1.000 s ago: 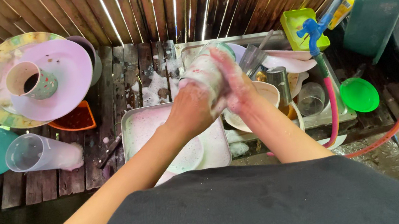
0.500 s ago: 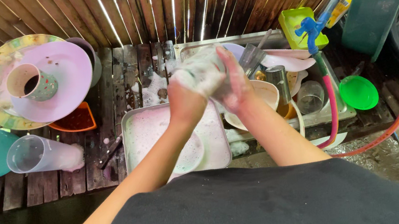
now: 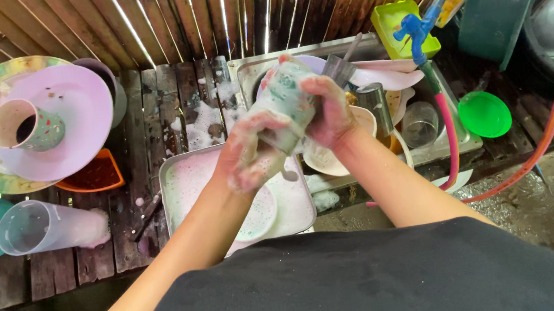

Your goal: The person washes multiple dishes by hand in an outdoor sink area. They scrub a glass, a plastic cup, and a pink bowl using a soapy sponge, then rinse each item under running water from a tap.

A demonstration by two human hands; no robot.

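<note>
Both my hands are covered in soap foam and hold a greenish patterned cup [image 3: 288,98] above the wash area. My left hand [image 3: 249,153] grips the cup's lower end, and my right hand [image 3: 326,111] wraps the upper side. Whether a sponge is in either hand is hidden by foam. Below them lies a metal tray [image 3: 179,180] of pinkish soapy water with a white plate [image 3: 256,213] in it. To the right, a metal sink [image 3: 459,138] holds bowls, a glass [image 3: 419,125] and a steel cup [image 3: 377,106].
Soapy plates with a mug [image 3: 30,124] on top are stacked at the left, above an orange dish [image 3: 92,176] and a clear plastic pitcher [image 3: 49,226] lying on its side. A blue tap [image 3: 418,25] with pink hose, a green bowl [image 3: 484,114] and green basins stand at the right.
My hands have turned and tilted the cup while rubbing it, shifting it slightly lower and toward me. The other dishes have not moved.
</note>
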